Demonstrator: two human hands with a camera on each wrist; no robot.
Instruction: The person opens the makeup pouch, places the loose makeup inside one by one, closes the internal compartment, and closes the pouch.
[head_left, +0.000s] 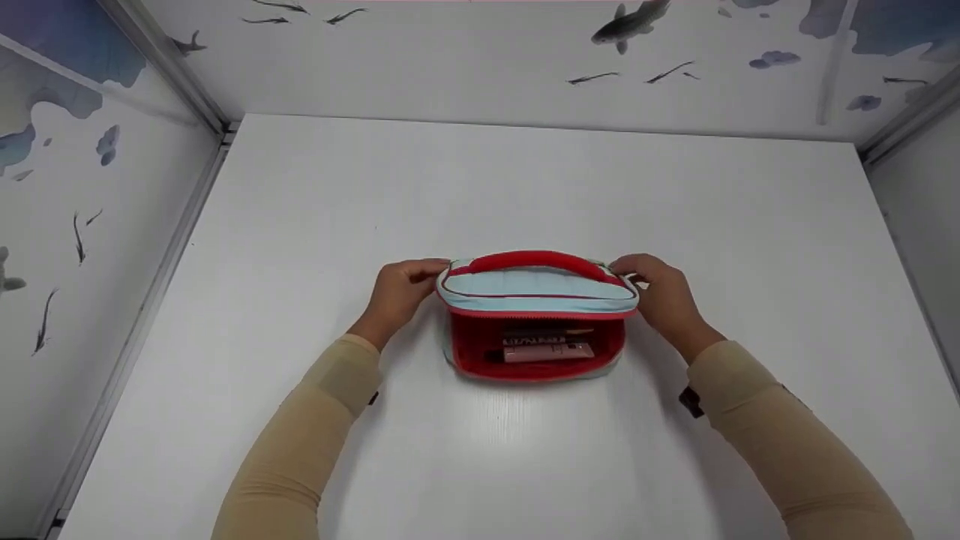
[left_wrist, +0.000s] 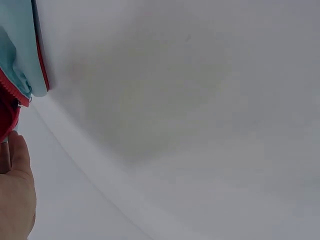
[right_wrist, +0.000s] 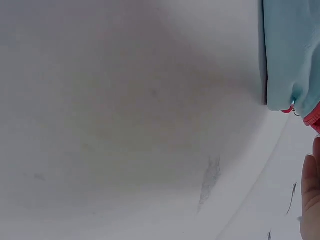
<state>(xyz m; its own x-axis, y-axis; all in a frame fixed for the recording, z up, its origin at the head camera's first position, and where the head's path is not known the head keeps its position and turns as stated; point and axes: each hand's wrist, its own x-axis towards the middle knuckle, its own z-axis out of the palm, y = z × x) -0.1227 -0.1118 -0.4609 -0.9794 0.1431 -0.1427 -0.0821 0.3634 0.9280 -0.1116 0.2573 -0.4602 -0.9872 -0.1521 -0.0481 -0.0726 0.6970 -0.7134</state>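
A light blue cosmetic bag (head_left: 536, 303) with red trim stands on the table, its zipped lid raised and its red lining (head_left: 472, 349) facing me. A red handle (head_left: 540, 259) arches over the lid. Inside lies a pink tube (head_left: 549, 352), with slim, pencil-like items behind it. My left hand (head_left: 399, 296) pinches the lid's left end, and my right hand (head_left: 666, 300) pinches its right end. Both wrist views catch only part of each hand, beside the red zipper (left_wrist: 11, 89) and the bag's blue side (right_wrist: 290, 55); some fingertips are hidden behind the lid.
The white table (head_left: 525, 195) spreads around the bag on all sides. White panels printed with fish and ink-wash shapes stand at the back (head_left: 450, 60) and left, joined by metal rails. A plain panel (head_left: 922, 195) closes the right side.
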